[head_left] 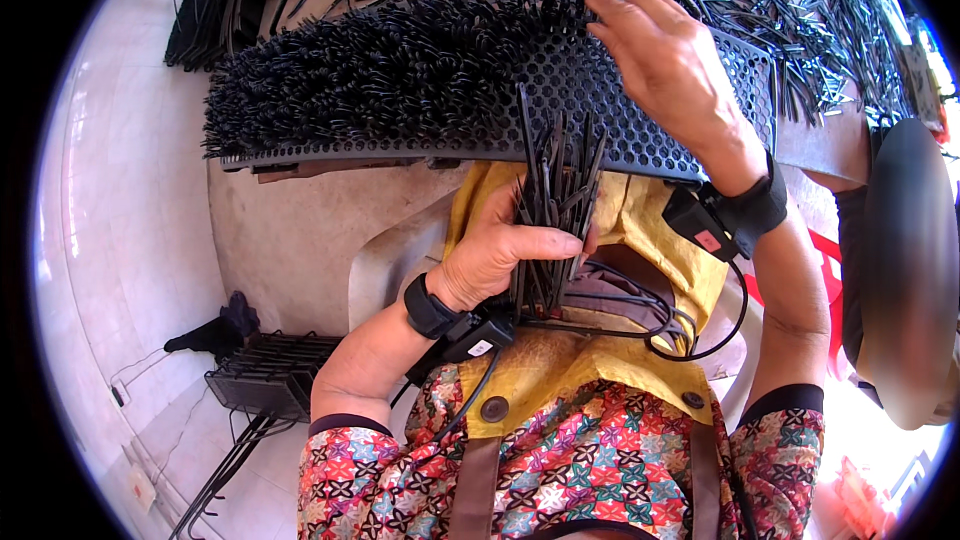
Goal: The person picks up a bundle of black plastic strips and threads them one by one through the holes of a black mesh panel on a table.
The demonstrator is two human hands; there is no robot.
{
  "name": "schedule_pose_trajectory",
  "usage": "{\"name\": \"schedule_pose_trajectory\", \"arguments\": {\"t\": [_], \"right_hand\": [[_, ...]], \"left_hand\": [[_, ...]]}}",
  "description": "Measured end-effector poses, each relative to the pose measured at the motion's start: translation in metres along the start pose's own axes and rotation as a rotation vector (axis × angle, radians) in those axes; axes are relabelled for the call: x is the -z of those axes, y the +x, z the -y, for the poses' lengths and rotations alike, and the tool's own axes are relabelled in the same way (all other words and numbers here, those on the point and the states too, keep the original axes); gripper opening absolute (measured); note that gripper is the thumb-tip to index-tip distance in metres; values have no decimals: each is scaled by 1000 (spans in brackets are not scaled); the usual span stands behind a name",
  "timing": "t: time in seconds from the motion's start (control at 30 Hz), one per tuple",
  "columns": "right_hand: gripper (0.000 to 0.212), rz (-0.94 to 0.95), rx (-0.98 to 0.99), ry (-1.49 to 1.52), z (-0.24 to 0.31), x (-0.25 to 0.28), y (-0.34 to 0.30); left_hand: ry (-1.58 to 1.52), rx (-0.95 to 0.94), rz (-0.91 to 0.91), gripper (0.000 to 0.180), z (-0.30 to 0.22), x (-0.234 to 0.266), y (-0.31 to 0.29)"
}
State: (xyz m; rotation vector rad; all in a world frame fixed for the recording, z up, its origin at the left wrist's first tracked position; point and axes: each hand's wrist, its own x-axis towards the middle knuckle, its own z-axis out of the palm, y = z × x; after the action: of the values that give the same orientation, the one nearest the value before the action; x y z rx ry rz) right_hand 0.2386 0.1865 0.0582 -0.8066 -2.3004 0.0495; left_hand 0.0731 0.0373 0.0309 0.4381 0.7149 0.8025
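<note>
My left hand point(498, 252) is closed around a bundle of thin black strips point(553, 202), held upright below the front edge of a black perforated board point(575, 90). Across the board's left and middle part, a dense mass of black strips point(370, 75) stands up out of the holes. Toward the right, the honeycomb of holes is bare. Over the far side of that bare part is my right hand point(675, 70), its thumb and fingers pinched together beside the last standing strips. Whatever sits between those fingertips is too small to make out.
Loose black strips point(740, 10) lie heaped on the table behind the board and to the right. A person point(905, 270) is close by on the right. At lower left stands a black wire rack point(270, 377). A cable point(650, 335) hangs across my yellow apron point(570, 370).
</note>
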Motion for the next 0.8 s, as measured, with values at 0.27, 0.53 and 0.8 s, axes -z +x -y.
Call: {"name": "schedule_pose_trajectory", "arguments": {"t": [0.27,0.53,0.8], "right_hand": [[28,414,-902,1068,48,43,-28],[12,-31,-923,1051,33,52,-35],[17,-494,-523,568,-9,36,-6]], "left_hand": [[-92,-30,26,43,-1,-6,-3],[-65,-26,5,48,1,-3,-1],[-23,-13,-9,52,-1,-5,-1]]}}
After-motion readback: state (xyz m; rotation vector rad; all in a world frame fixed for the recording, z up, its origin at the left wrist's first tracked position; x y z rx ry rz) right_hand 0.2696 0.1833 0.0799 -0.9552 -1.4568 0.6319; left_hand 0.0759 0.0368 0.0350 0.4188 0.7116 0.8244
